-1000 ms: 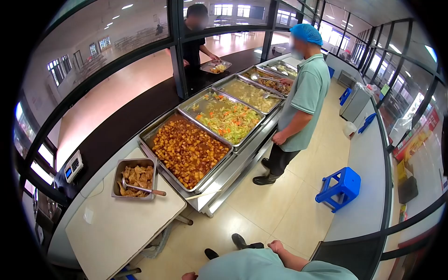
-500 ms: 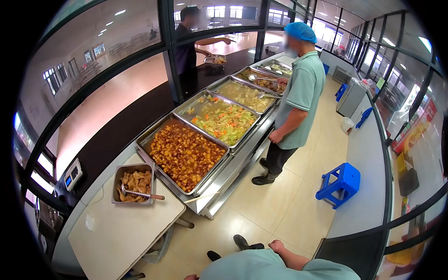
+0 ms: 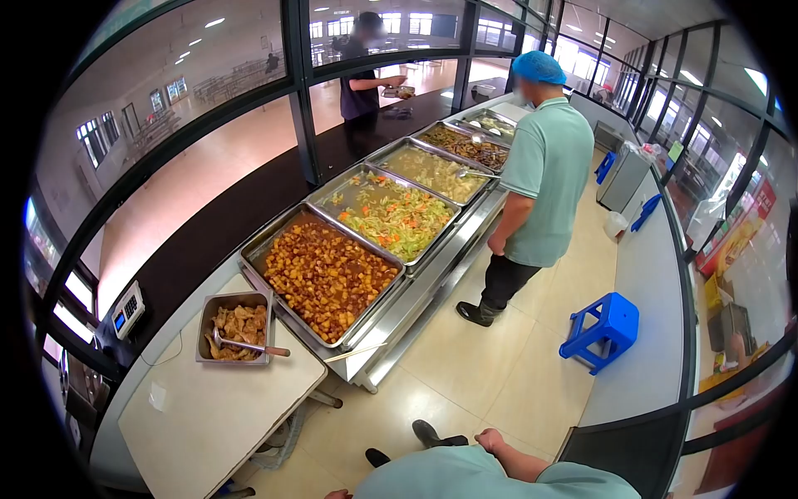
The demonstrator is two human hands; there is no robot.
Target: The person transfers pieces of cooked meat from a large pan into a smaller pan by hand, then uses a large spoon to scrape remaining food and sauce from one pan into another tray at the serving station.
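Note:
My right hand is low in front of my green shirt, above the tiled floor. Its fingers look curled in, and nothing shows in them. Only a sliver of my left hand appears at the bottom edge, its fingers hidden. Neither hand touches the food. Ahead on the pale table stands a metal pan of fried chicken pieces, a ladle lying across it. Beside it sits a large tray of braised diced potatoes, and beyond that one of shredded cabbage with carrot.
A co-worker in a blue hair cover stands along the serving line. Another person holds a dish across the dark counter. A blue stool is by the right wall. A scale rests at left; chopsticks lie on the steel ledge.
The co-worker has turned away and shifted slightly right. The person across the counter has drawn in an outstretched arm and moved right with the dish. My hands stay nearly still.

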